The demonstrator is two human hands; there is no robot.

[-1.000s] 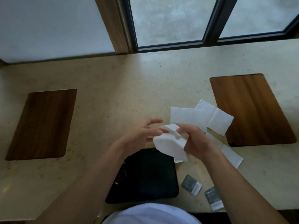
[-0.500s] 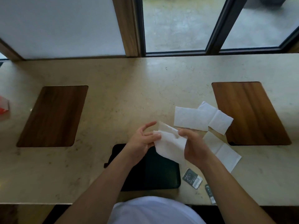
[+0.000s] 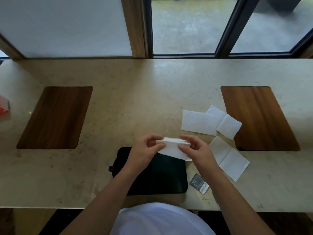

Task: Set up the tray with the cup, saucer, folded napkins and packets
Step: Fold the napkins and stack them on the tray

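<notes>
White napkin (image 3: 172, 147) creased into a narrow folded strip, left grip (image 3: 144, 152) and right grip (image 3: 196, 150) each pinched an end, above black tray (image 3: 162, 180)

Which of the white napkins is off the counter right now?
The napkin pinched between the left hand and right hand, above the black tray; the others lie flat on the counter.

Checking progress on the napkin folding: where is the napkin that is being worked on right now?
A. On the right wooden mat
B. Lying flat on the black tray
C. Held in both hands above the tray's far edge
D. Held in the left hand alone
C: the left hand and right hand both pinch the napkin above the black tray.
</notes>
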